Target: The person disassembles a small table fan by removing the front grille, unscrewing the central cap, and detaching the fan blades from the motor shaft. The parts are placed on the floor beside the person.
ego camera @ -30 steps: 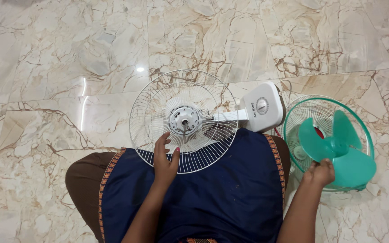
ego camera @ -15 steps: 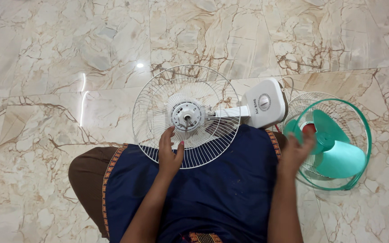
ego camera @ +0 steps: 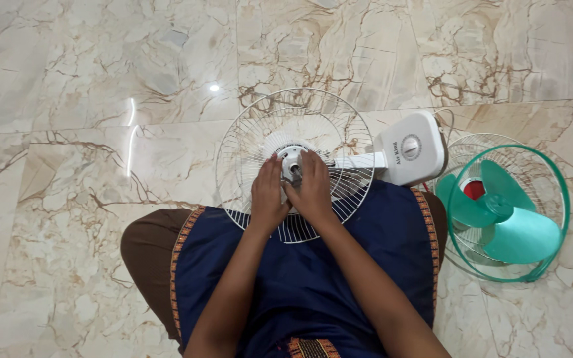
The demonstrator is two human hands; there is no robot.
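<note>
On the veined marble floor [ego camera: 67, 99], in front of the seated person's lap, a white fan lies flat with its long axis running left to right. Its round wire rear guard [ego camera: 339, 126] faces upward at the left end, and the white control base [ego camera: 411, 149] with its dial points to the right. Just right of the base rests a second wire guard with a green rim [ego camera: 565, 192], and the green three-blade fan blade [ego camera: 499, 215] lies inside it. The guard's near edge overlaps the blue cloth [ego camera: 339, 278] across the lap. Both hands meet at the central motor hub [ego camera: 292, 161]: the left hand [ego camera: 266, 195] and right hand [ego camera: 312, 191] have fingers curled together around the hub, touching it.
</note>
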